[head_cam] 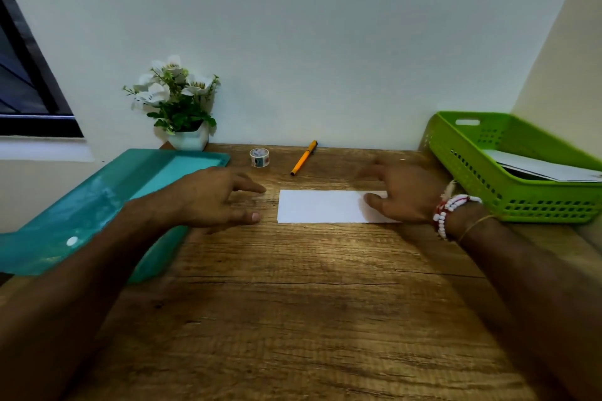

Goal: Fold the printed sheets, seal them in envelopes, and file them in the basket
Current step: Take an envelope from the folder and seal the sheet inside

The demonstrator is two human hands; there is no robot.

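A folded white sheet [321,206] lies flat near the middle of the wooden desk [293,303]. The right hand [404,194] rests on the sheet's 3 o'clock end, fingers spread and loose, thumb laid on the paper, gripping nothing. The left hand [215,195] hovers just off the sheet's 9 o'clock edge, fingers open and empty, forefinger pointing toward the paper without touching it. At 2 o'clock from the sheet sits the green basket [488,185], white papers inside it. At 12 o'clock lie an orange pen [303,158] and a tape roll [259,157]. A teal folder [97,205] lies at 9 o'clock, a potted flower [177,104] at 11 o'clock
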